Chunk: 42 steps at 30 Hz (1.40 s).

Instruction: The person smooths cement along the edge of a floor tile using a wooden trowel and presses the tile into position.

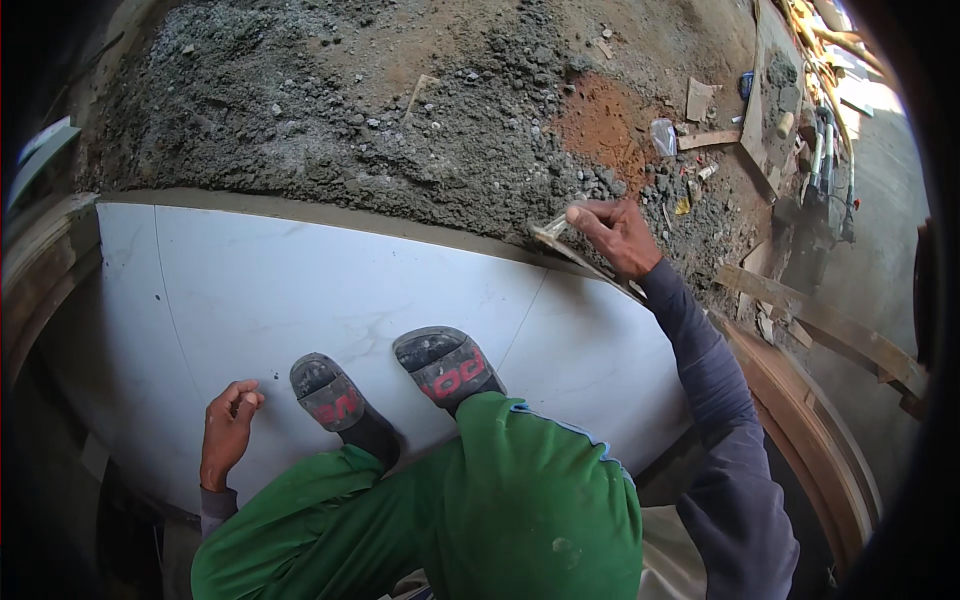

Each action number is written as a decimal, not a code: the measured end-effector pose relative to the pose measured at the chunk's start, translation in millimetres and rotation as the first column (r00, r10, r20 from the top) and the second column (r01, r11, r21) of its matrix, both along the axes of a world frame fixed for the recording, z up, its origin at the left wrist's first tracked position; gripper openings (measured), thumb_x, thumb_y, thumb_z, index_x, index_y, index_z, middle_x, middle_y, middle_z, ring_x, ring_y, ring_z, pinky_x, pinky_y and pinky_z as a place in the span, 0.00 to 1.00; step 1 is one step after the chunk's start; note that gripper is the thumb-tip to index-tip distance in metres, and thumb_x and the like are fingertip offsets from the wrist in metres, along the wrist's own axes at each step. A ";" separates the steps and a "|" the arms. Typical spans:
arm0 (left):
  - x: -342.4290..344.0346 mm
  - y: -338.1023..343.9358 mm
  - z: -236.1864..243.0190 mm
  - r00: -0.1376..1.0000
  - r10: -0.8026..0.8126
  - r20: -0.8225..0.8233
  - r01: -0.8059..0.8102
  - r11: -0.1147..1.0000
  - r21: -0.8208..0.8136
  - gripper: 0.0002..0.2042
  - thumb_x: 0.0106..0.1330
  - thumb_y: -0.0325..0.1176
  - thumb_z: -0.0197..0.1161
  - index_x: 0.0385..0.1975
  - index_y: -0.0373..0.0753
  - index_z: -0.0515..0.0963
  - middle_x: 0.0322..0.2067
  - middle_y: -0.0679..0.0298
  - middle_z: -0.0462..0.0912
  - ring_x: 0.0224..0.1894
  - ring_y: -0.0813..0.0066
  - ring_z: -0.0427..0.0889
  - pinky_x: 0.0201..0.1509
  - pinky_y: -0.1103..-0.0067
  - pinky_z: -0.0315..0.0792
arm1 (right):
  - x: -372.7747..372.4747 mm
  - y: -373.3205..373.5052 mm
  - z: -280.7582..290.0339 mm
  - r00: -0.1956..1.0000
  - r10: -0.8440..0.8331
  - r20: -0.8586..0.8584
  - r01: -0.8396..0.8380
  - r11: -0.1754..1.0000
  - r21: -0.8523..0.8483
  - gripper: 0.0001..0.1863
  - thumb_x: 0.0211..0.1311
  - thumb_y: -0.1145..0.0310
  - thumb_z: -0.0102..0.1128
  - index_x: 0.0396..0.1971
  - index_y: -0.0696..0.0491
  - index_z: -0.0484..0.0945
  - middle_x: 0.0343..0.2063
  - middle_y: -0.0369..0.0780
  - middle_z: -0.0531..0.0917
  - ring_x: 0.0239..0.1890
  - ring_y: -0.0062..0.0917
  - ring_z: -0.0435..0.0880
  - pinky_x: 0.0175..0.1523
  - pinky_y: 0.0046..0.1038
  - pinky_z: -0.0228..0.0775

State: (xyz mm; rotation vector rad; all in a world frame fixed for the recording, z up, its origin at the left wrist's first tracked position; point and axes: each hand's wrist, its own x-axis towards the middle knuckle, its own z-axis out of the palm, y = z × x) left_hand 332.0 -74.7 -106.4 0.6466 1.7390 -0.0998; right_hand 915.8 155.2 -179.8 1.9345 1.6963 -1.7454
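Observation:
My right hand (pixel 622 238) is closed around the handle of a trowel (pixel 578 254). The trowel's thin blade lies along the far edge of the white marble-look tiles (pixel 380 275), where they meet a strip of smoothed grey mortar (pixel 330 214). Its handle is mostly covered by my fingers. Lower left, above the tiles, my left hand (pixel 230 428) has its fingers curled in toward the thumb, with nothing visible in it. Beyond the mortar strip spreads rough, crumbly grey mortar (pixel 330 110).
My feet in dark slides (pixel 450 365) stand on the tiles. Reddish soil (pixel 603 125), a clear plastic scrap (pixel 663 137) and wood offcuts (pixel 708 140) lie at the far right. A wooden frame (pixel 800 430) borders the right side, another (pixel 50 270) the left. A plank (pixel 820 320) lies right.

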 end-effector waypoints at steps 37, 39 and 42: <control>15.7 2.3 10.7 0.986 -0.166 -0.035 0.169 0.971 0.171 0.14 0.74 0.30 0.60 0.54 0.30 0.82 0.44 0.57 0.88 0.45 0.71 0.87 0.53 0.74 0.79 | 11.3 -9.6 -29.8 0.975 0.190 -0.111 -0.181 0.979 0.089 0.28 0.73 0.44 0.63 0.46 0.58 0.91 0.26 0.46 0.89 0.28 0.27 0.81 0.38 0.36 0.75; 23.6 7.5 10.8 0.985 -0.167 -0.047 0.172 0.974 0.149 0.15 0.75 0.31 0.60 0.55 0.30 0.82 0.43 0.57 0.89 0.46 0.71 0.87 0.54 0.74 0.79 | -5.4 -19.7 -25.7 0.973 0.183 -0.143 -0.171 0.981 0.097 0.28 0.73 0.44 0.63 0.46 0.58 0.91 0.27 0.47 0.89 0.29 0.28 0.82 0.39 0.37 0.76; 39.1 26.1 12.8 0.985 -0.173 -0.023 0.174 0.970 0.172 0.15 0.76 0.33 0.60 0.55 0.30 0.82 0.43 0.57 0.89 0.46 0.71 0.87 0.55 0.74 0.79 | -39.2 -20.1 -30.9 0.965 0.197 -0.175 -0.188 0.980 0.063 0.30 0.72 0.43 0.62 0.47 0.60 0.90 0.30 0.52 0.90 0.30 0.33 0.84 0.42 0.39 0.78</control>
